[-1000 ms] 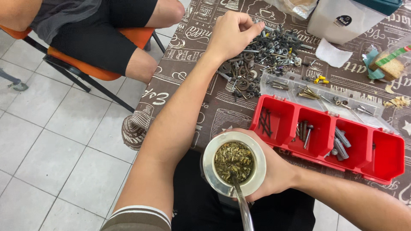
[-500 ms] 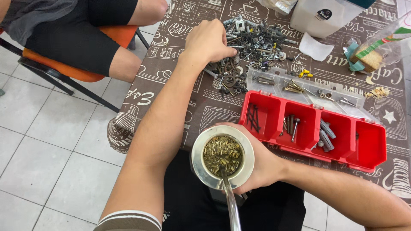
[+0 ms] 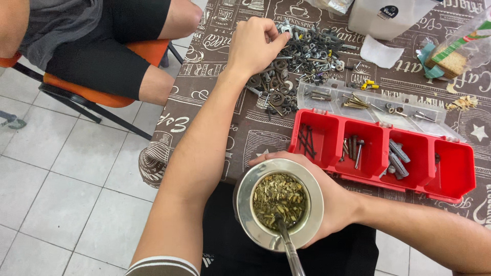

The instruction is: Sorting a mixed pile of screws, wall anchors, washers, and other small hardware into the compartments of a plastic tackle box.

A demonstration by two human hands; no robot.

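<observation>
Head view: a metal cup filled with chopped green herb, a metal straw standing in it, is held closed in the grip of the right hand over the lap, at the table edge, just beside a red compartment tray. The left hand is laid on a pile of washers and bolts, fingertips pinched among them; what is gripped cannot be told.

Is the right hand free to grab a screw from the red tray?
Probably not: the right hand is wrapped around the metal cup, though the red tray lies close beside it, uncovered.
</observation>
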